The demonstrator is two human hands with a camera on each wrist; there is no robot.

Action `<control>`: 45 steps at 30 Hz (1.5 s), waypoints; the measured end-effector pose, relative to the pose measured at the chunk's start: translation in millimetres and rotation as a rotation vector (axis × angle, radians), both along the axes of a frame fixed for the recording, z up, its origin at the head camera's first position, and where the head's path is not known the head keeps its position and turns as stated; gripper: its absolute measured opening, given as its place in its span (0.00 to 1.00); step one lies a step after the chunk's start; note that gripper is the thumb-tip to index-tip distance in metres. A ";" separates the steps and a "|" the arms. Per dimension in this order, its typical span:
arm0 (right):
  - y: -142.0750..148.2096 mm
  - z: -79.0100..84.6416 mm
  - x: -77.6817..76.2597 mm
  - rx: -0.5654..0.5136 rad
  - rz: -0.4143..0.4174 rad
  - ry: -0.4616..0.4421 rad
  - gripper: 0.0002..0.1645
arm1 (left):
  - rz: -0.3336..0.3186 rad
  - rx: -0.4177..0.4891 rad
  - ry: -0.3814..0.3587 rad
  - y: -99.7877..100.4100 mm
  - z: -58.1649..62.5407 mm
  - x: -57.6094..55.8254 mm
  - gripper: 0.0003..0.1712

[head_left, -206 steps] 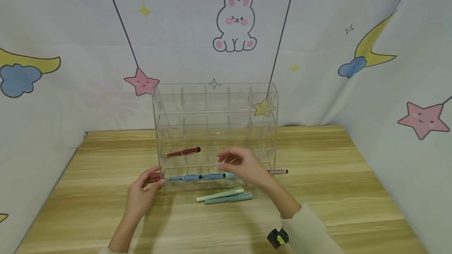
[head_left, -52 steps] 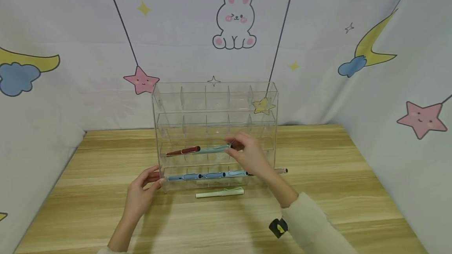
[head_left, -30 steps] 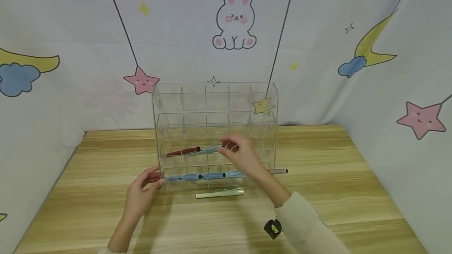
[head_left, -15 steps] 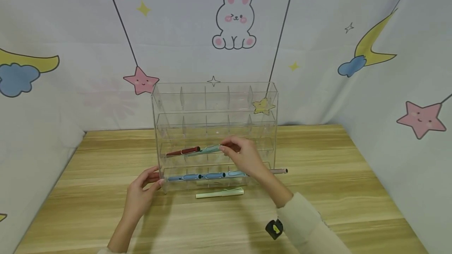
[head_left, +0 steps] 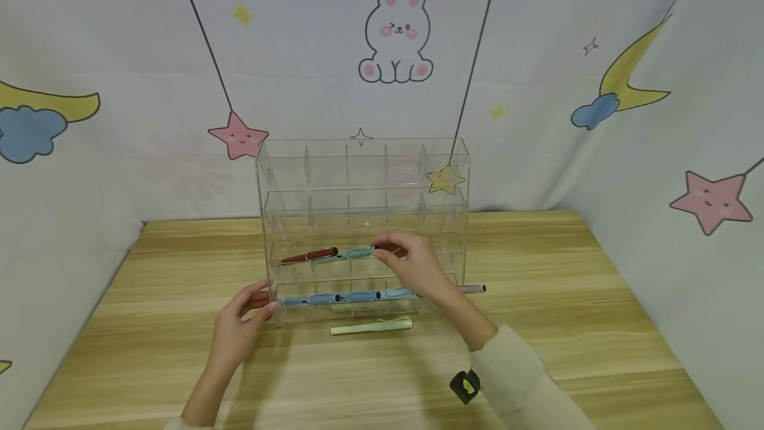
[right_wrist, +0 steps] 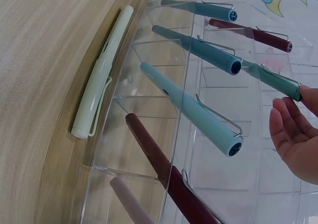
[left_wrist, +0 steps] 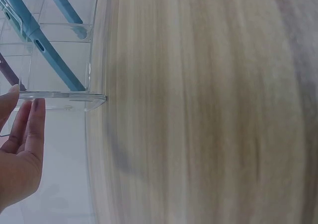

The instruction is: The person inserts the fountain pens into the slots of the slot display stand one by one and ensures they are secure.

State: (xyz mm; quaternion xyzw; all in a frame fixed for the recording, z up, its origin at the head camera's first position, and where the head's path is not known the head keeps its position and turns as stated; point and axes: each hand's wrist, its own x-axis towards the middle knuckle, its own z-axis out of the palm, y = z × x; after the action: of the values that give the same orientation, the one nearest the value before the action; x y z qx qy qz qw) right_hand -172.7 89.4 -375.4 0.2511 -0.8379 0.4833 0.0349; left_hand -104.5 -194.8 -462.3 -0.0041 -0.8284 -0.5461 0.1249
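Note:
My right hand pinches the cap end of a sea-green pen between thumb and fingers. The pen slants in the second tier from the bottom of a clear acrylic pen rack, beside a dark red pen. My left hand grips the rack's left side panel, thumb in front and fingers outside it; the left wrist view shows this hand at the panel's edge. Along the bottom tier lie two blue pens, a light blue pen, a dark red pen and a pinkish pen.
A pale green pen lies on the wooden table in front of the rack. The upper two tiers hold no pens. A patterned white cloth hangs close behind the rack. A small black block sits by the right sleeve.
The sea-green pen has gone from the table, beside the pale green one, up into the rack in my right hand. Lately it shifted slightly left and settled lower. The left hand stayed put.

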 end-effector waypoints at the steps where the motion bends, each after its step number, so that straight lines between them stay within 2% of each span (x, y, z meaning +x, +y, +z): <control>1: 0.0 0.3 0.0 0.001 0.000 -0.003 0.09 | 0.002 -0.003 0.000 0.0 0.1 -0.2 0.21; 17: 11.5 0.3 6.4 -0.032 -0.002 -0.080 0.14 | 0.002 -0.022 -0.011 -0.5 0.2 0.1 0.21; 25: 23.5 0.2 22.7 -0.014 0.127 -0.069 0.12 | 0.001 -0.024 -0.005 0.0 1.1 0.7 0.21; 29: 27.9 -3.0 35.0 0.006 0.215 -0.126 0.13 | -0.002 -0.028 0.004 0.1 1.6 1.1 0.21; 35: 33.3 -15.8 48.5 0.037 0.335 -0.171 0.16 | -0.008 -0.024 0.005 -0.7 0.9 0.8 0.21; 38: 36.6 -27.0 52.2 0.079 0.366 -0.184 0.16 | -0.009 -0.027 0.006 -1.0 0.2 0.2 0.21; 45: 43.0 -63.4 52.4 0.083 0.289 -0.199 0.19 | -0.007 -0.027 0.011 -0.6 -0.9 -0.4 0.22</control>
State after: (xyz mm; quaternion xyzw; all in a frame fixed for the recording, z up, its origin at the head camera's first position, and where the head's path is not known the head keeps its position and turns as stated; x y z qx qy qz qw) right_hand -120.3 132.4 -438.8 0.3211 -0.8117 0.4705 -0.1286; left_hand -104.9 -195.4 -463.2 -0.0117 -0.8350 -0.5351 0.1272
